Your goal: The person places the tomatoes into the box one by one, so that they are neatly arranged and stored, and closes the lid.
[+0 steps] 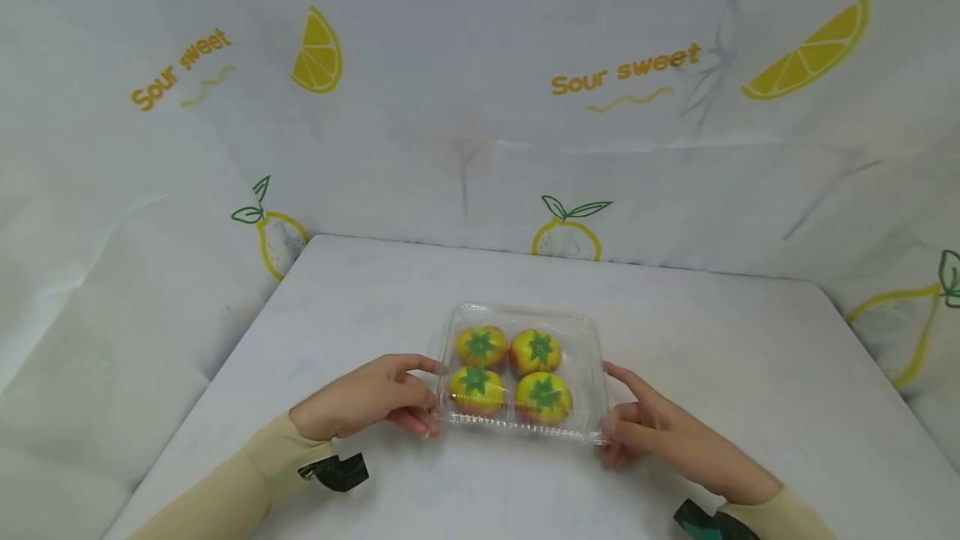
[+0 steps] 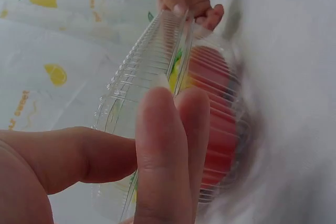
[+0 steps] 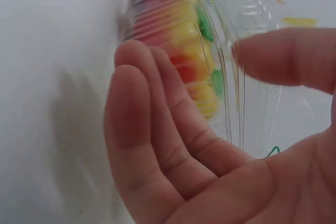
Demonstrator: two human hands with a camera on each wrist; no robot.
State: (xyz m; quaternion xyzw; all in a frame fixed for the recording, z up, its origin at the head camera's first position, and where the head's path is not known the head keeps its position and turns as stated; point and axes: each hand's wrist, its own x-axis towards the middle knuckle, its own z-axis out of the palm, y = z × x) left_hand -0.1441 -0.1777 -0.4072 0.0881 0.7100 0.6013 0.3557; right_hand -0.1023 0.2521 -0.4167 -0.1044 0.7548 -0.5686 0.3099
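A clear plastic clamshell box [image 1: 585, 357] with its lid down sits at the middle of the white table. Inside lie several round yellow-and-red fruits [image 1: 543, 397] with green star-shaped tops, in two rows toward the left of the box. My left hand [image 1: 382, 394] pinches the rim at the left side between thumb and fingers. On the opposite side, my right hand [image 1: 656, 432] holds the rim, its thumb [image 3: 294, 59] on the lid edge and the other fingers curled by the lower half. The left wrist view shows the ribbed box wall [image 2: 215, 124] close to the fingers.
The white table [image 1: 360, 282] reaches back to a pale cloth backdrop [image 1: 420, 107] printed with lemons and lettering. Similar cloth hangs at both sides. A dark wrist strap [image 1: 335, 472] shows at the left sleeve, another [image 1: 708, 522] at the right.
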